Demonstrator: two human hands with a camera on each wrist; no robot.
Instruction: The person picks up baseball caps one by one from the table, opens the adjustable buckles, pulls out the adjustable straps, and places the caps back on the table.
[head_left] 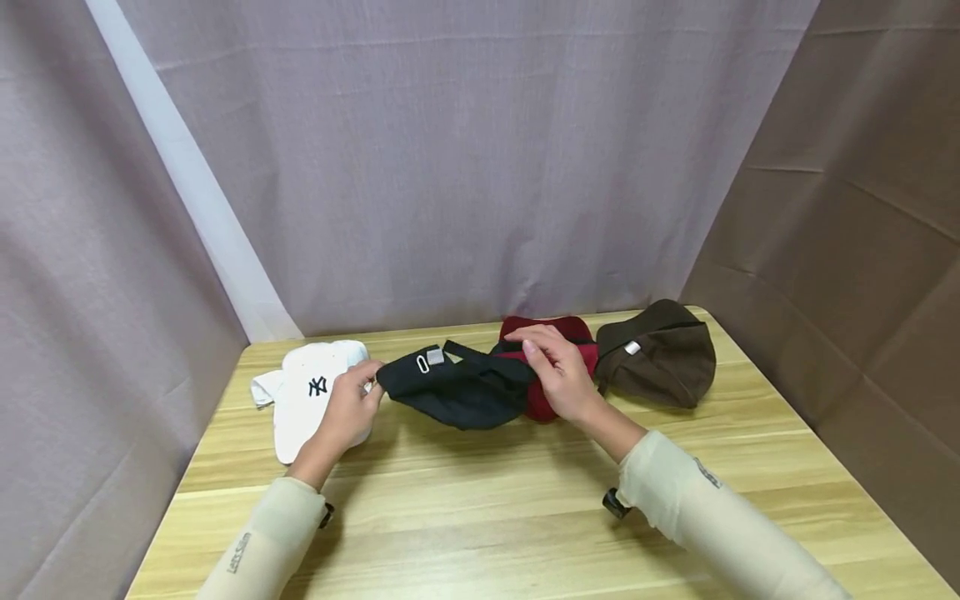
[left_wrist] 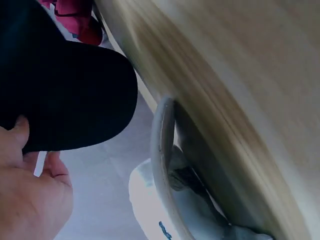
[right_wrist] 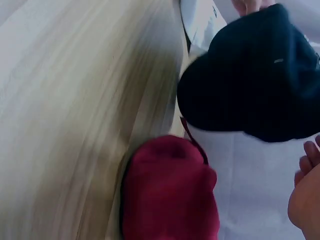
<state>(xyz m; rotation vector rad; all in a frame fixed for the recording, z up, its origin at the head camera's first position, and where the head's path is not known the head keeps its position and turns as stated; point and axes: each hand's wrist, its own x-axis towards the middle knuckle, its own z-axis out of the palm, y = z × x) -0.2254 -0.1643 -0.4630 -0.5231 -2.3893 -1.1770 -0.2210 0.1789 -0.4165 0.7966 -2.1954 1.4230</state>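
A black baseball cap (head_left: 468,396) is held above the table, its back strap upward in the head view. My left hand (head_left: 348,407) pinches the edge of its brim between thumb and fingers; the left wrist view shows this grip on the dark brim (left_wrist: 95,100). My right hand (head_left: 558,371) is beside the cap's other end, fingers extended. In the right wrist view, a small gap shows between the right hand (right_wrist: 307,192) and the black cap (right_wrist: 250,85). Behind and below the right hand lies a dark red cap (right_wrist: 170,195), partly hidden in the head view.
A white cap (head_left: 300,421) with a dark letter logo lies on the left of the wooden table (head_left: 465,508), close to the left hand. A brown cap (head_left: 663,358) sits at the back right. Grey curtains (head_left: 480,167) stand behind, a brown cloth (head_left: 855,217) at right.
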